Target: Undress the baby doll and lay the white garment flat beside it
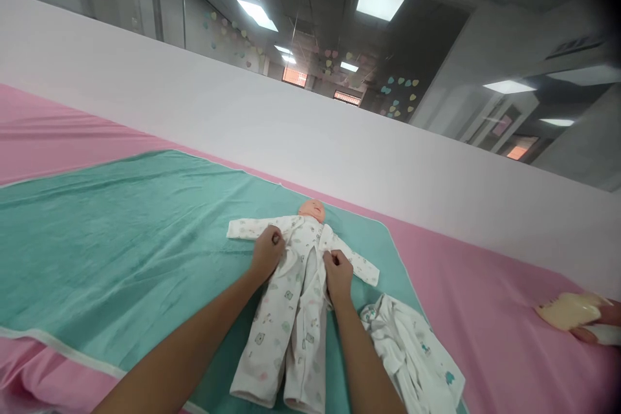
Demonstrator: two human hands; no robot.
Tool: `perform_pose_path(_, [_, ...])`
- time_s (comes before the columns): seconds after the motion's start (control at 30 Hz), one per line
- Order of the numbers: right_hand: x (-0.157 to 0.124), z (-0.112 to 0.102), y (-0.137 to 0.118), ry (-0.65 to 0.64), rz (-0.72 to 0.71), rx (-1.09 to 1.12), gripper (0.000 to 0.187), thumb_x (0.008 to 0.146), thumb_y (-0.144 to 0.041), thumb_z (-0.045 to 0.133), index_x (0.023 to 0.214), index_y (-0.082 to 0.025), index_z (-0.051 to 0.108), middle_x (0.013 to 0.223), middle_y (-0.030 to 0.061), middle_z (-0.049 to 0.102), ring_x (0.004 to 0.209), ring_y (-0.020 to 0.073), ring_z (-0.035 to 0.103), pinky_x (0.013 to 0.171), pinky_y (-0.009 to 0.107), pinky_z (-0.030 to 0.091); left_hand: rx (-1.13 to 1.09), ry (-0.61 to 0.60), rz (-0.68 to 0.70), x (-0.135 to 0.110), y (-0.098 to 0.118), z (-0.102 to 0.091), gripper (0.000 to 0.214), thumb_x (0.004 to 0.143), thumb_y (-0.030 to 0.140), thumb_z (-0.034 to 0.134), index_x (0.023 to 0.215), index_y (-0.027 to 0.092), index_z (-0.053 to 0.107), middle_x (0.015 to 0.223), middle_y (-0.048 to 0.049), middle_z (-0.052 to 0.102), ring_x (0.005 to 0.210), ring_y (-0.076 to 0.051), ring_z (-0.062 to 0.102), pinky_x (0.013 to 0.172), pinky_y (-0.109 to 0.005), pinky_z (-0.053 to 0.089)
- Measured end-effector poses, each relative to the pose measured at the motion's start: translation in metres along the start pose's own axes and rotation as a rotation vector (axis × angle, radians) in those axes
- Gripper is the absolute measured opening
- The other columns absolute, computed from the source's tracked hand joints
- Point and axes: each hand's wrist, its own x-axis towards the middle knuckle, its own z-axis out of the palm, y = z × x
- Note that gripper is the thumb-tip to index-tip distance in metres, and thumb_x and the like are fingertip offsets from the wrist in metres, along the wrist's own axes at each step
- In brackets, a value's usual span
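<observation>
A baby doll lies face up on a teal towel, its head toward the wall. It is dressed in white printed baby clothes, a long-sleeved top and long trousers, both sleeves spread out sideways. My left hand is closed on the cloth at the doll's side, by the waist. On the opposite side, my right hand pinches the edge of the garment near the trouser top. Both hands' fingertips are partly hidden. Right of my right forearm lies a crumpled white garment with teal prints.
Pink sheeting extends beneath and around the towel. A low white wall runs along the far side, with a large glass or mirror panel above it. A cream-coloured object lies at the far right, beside something skin-toned.
</observation>
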Motion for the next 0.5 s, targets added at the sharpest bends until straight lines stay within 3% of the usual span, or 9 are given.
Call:
perform_pose_path(0.1, [0.014,-0.02,0.02,0.177,0.145,-0.087,0.023,0.072,-0.036,0.048,0.058,-0.018,0.044,0.058,-0.0035,0.039,0.06,0.0111,0.036,0.055,0.022,0.031,-0.013,0.175,-0.225,0.017,-0.025,-0.015,0.007,0.067,0.014,0.049,0.068,0.02,0.053,0.063,0.0033,0.049,0.064,-0.013,0.048,0.062,-0.023,0.036])
perform_pose_path(0.2, [0.028,-0.049,0.039,0.254,0.217,-0.15,0.023,0.07,-0.037,0.045,0.058,-0.017,0.047,0.058,-0.0024,0.042,0.062,0.0125,0.038,0.056,0.023,0.031,-0.008,0.302,-0.374,0.033,-0.05,-0.03,0.009,0.07,0.02,0.049,0.075,0.019,0.056,0.066,0.0015,0.053,0.063,-0.014,0.05,0.059,-0.024,0.038])
perform_pose_path(0.37, [0.04,-0.094,0.06,0.355,0.351,-0.317,0.026,0.072,-0.037,0.041,0.055,-0.019,0.043,0.056,-0.0005,0.042,0.058,0.0135,0.035,0.054,0.026,0.028,0.03,0.367,-0.433,0.045,-0.073,-0.043,0.011,0.071,0.026,0.051,0.074,0.018,0.057,0.061,0.0019,0.051,0.06,-0.014,0.049,0.057,-0.024,0.038])
perform_pose_path(0.5, [0.044,-0.115,0.068,0.329,0.469,-0.477,0.03,0.074,-0.039,0.041,0.051,-0.019,0.044,0.056,0.0049,0.049,0.058,0.0177,0.042,0.055,0.029,0.029,0.073,0.341,-0.426,0.049,-0.079,-0.05,0.016,0.069,0.022,0.049,0.075,0.018,0.064,0.064,-0.0005,0.055,0.064,-0.016,0.052,0.059,-0.025,0.04])
